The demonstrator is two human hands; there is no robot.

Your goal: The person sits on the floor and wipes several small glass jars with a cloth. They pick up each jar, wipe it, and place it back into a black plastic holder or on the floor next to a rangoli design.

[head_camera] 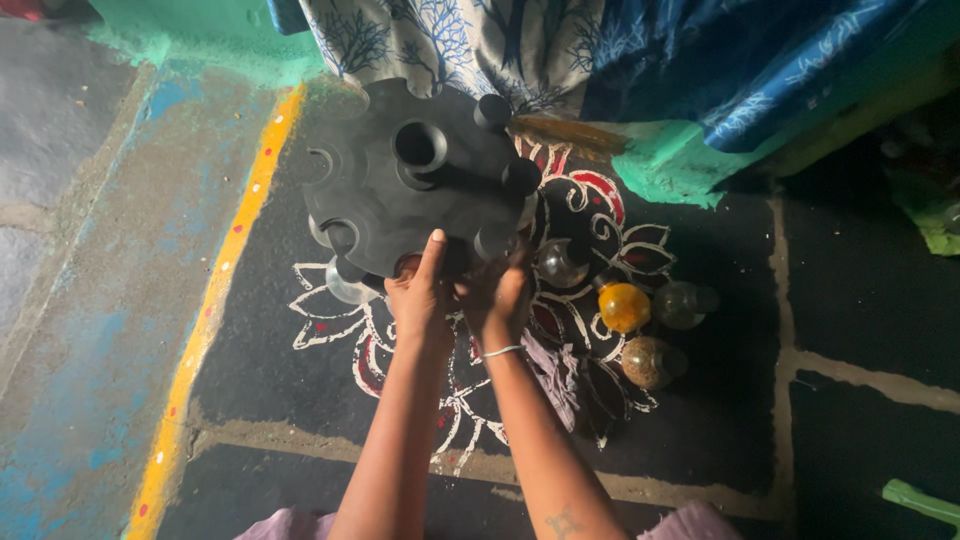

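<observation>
A round black plastic rack (400,200) with a central socket and several cup holders on its rim stands on the painted floor. My left hand (418,292) rests on the rack's near edge, thumb up on its top. My right hand (497,295), with a thin bangle on its wrist, grips a jar lid at the rim beside it. Clear glass jars hang under the rack's near-left side (347,285).
Several round glass jars lie on the floor to the right: a clear one (562,262), a yellow one (624,306), a greenish one (683,303) and a brownish one (650,362). A patterned blue and white curtain (520,45) hangs behind. White floral floor painting (330,325) surrounds the rack.
</observation>
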